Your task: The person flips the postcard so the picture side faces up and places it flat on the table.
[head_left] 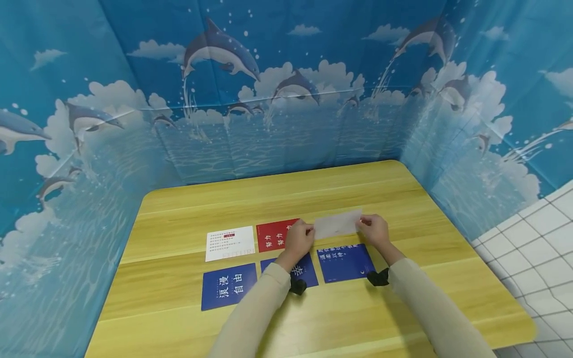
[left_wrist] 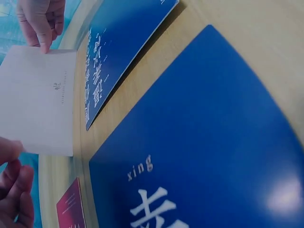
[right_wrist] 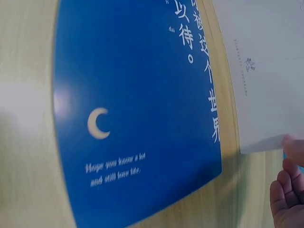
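A pale, nearly blank card (head_left: 336,224) with a small printed mark is held up by both hands at the far right of the card layout. My left hand (head_left: 300,239) pinches its left edge, and my right hand (head_left: 375,230) pinches its right edge. In the left wrist view the card (left_wrist: 40,99) shows between the two hands. Just in front of it lies a blue card (head_left: 344,263) with white characters and a small moon. Under my left forearm is another blue card (head_left: 309,271), partly hidden. My left hand covers part of a red card (head_left: 270,236).
A white card (head_left: 230,243) with lines of text lies at the back left of the layout, and a blue card (head_left: 229,287) lies in front of it. All are on a yellow wood-grain table (head_left: 179,214). A dolphin-print curtain (head_left: 286,134) stands behind the table.
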Demonstrator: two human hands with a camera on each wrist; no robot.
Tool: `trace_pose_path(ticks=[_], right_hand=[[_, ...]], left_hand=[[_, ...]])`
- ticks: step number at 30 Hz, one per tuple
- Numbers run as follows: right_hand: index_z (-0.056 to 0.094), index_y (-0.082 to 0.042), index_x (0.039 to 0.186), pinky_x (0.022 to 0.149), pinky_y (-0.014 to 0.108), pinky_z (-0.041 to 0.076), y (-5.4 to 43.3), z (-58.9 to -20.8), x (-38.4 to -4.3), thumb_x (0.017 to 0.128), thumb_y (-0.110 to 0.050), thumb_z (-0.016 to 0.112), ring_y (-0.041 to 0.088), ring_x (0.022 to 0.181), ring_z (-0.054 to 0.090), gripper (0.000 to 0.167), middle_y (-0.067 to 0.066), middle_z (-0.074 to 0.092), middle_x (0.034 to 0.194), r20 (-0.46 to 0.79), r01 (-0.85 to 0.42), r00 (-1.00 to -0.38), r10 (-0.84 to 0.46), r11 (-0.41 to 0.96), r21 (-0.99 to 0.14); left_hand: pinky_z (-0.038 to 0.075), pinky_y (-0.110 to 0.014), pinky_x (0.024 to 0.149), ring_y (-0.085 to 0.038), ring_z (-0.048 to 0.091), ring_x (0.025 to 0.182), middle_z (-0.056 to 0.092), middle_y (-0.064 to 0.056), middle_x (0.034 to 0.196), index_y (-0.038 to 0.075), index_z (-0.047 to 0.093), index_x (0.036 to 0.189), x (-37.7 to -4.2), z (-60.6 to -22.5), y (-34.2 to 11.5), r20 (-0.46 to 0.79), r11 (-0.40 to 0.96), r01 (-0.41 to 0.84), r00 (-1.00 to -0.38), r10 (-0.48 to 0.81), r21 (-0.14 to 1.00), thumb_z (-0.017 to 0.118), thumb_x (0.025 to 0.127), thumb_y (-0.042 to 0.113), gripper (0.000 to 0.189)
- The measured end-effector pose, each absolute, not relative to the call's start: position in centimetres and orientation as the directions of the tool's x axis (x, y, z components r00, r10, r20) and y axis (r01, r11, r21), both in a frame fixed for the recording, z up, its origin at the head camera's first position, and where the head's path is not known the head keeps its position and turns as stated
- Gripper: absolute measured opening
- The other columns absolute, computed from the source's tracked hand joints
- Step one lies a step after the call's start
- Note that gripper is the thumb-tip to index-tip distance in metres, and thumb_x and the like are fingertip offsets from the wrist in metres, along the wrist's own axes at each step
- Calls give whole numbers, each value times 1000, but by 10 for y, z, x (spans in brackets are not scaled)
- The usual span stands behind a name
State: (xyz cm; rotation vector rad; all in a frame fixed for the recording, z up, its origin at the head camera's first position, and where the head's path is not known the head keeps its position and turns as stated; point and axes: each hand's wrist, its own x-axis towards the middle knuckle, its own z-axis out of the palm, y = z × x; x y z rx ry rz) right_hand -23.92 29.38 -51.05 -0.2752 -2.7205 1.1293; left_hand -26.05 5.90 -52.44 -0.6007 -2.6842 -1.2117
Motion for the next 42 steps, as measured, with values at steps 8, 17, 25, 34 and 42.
trace_pose_path(ticks=[8,17,25,34,42], right_hand=[[60,15,106,76,49,47,298,-509,-232,87,-5,59,43,91,58,28,31,59,101,169,16,-968,184,719,-695],[61,15,105,69,45,50,303,-514,-227,89,-6,59,41,87,59,26,30,61,100,163,-5,-974,155,711,-703],[67,7,100,77,48,46,306,-515,-222,89,-5,58,39,92,58,19,25,63,99,182,-27,-975,126,747,-664],[68,7,95,73,48,47,307,-517,-218,87,-2,59,38,87,58,14,23,64,93,230,-75,-968,98,763,-642],[68,8,96,74,48,47,308,-515,-214,87,-1,59,38,87,58,15,24,63,93,219,-80,-972,85,758,-647]], left_hand=[[42,-21,60,-11,53,65,65,-6,81,4,73,94,-258,-524,52,225,474,400,-896,383,784,59,89,13,17],[51,-23,69,-29,66,77,66,-18,82,-11,65,99,-255,-526,50,110,171,207,-885,452,963,54,91,3,19],[48,-21,74,-13,65,82,69,-9,91,-2,66,109,-260,-530,45,44,303,251,-831,555,919,56,91,9,23],[48,-20,73,-15,64,81,68,-8,89,-3,64,112,-262,-523,42,-23,351,244,-793,609,904,55,91,7,24],[49,-31,75,-19,65,74,66,-12,78,-8,66,101,-257,-512,49,-120,278,30,-854,507,960,46,96,12,29]])
